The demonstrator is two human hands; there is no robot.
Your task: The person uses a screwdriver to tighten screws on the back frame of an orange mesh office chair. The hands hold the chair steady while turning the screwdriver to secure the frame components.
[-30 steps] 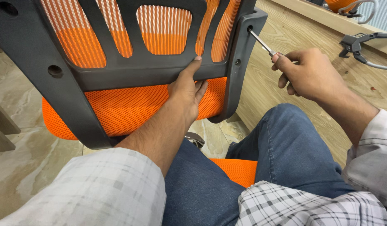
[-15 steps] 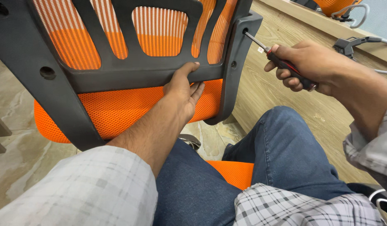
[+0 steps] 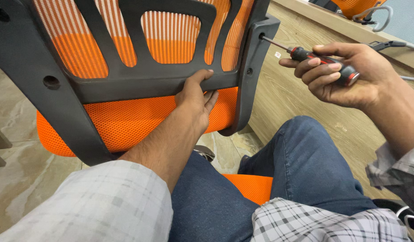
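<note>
A screwdriver with a red-and-black handle and thin steel shaft (image 3: 321, 59) is clasped in the right hand (image 3: 350, 74), fingers wrapped round the handle. Its long axis runs nearly level, tilted slightly upward to the left, and its tip is set into a hole in the dark grey plastic side post of an orange mesh chair backrest (image 3: 254, 67). The backrest's lower cross bar is gripped by the left hand (image 3: 196, 101), thumb over the top edge and fingers curled under it. A small white tag (image 3: 277, 54) is seen lying on the wooden plank floor (image 3: 296, 103) just right of the post. Open floor is left between the post and the blue-jeaned knee (image 3: 301, 152); tiled floor (image 3: 19, 170) is seen at the left.
</note>
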